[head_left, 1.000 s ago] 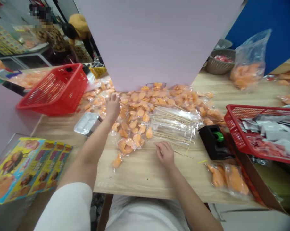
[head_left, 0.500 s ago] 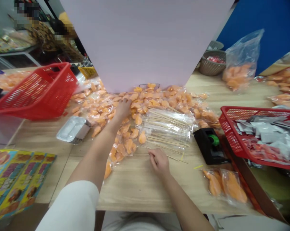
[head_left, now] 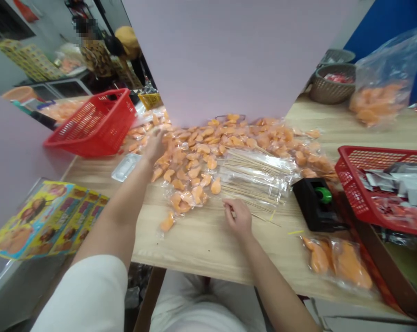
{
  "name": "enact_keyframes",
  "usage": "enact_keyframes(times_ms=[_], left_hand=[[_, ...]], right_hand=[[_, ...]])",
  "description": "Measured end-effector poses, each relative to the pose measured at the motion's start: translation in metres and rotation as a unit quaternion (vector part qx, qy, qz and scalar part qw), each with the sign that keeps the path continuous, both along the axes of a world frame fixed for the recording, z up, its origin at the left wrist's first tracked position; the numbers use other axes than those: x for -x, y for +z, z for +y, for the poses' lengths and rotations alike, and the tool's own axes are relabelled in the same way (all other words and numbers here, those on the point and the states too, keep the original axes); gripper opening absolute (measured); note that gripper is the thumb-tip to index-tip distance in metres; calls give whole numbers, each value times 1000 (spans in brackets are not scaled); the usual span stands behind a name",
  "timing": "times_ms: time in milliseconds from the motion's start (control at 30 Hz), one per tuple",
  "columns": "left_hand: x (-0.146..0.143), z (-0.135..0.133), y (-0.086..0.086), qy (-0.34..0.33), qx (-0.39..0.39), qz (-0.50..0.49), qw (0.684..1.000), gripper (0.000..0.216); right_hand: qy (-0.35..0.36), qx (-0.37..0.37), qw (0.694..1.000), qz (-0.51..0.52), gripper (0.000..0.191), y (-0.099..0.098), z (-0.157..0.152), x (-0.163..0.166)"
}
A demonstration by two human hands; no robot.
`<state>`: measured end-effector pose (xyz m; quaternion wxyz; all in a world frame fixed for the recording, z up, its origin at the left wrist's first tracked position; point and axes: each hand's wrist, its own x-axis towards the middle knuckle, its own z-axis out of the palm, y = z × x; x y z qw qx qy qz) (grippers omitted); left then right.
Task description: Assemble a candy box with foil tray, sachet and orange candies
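Note:
A heap of orange pieces in clear plastic packets (head_left: 201, 154) covers the middle of the wooden table (head_left: 194, 249). My left hand (head_left: 155, 146) is blurred at the heap's left side, touching the packets, with nothing visible in it. Beside the heap lies a bundle of bamboo skewers in clear plastic (head_left: 253, 177). My right hand (head_left: 238, 217) rests at the near ends of those skewers, its fingers curled. Whether it grips one, I cannot tell. One loose packet (head_left: 167, 222) lies at the heap's near edge.
A tilted red basket (head_left: 96, 124) stands at the far left. A red basket of foil sachets (head_left: 381, 184) sits at the right, past a black tape dispenser (head_left: 318, 203). Printed yellow boxes (head_left: 45, 220) lie left of the table. A person (head_left: 97, 57) stands in the background.
The head view has swung, shifting the whole scene. My left hand has moved left across the heap. My right hand stays at the skewer ends.

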<state>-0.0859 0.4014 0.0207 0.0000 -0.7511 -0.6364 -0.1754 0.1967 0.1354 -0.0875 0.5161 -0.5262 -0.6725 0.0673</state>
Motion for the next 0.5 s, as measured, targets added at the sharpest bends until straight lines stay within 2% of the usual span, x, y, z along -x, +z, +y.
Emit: enact_keyframes(times_ms=[100, 167, 233, 300, 367, 433, 500], left_hand=[[0, -22, -8, -19, 74, 93, 993, 78], [0, -43, -14, -10, 80, 119, 990, 88], [0, -69, -20, -15, 63, 118, 991, 82], [-1, -91, -25, -29, 32, 111, 993, 66], [-7, -103, -26, -49, -4, 103, 993, 51], [-20, -100, -26, -84, -15, 109, 990, 41], [-40, -82, -24, -127, 12, 134, 983, 37]], right_hand=[[-7, 15, 1000, 1, 21, -5, 2, -1], [-7, 18, 1000, 6, 21, -7, 2, -1], [0, 27, 1000, 9, 21, -7, 2, 0], [8, 37, 999, 11, 22, -7, 2, 3], [17, 40, 999, 13, 22, -7, 2, 6], [21, 37, 999, 14, 22, -8, 1, 7], [19, 31, 999, 7, 21, -9, 1, 6]])
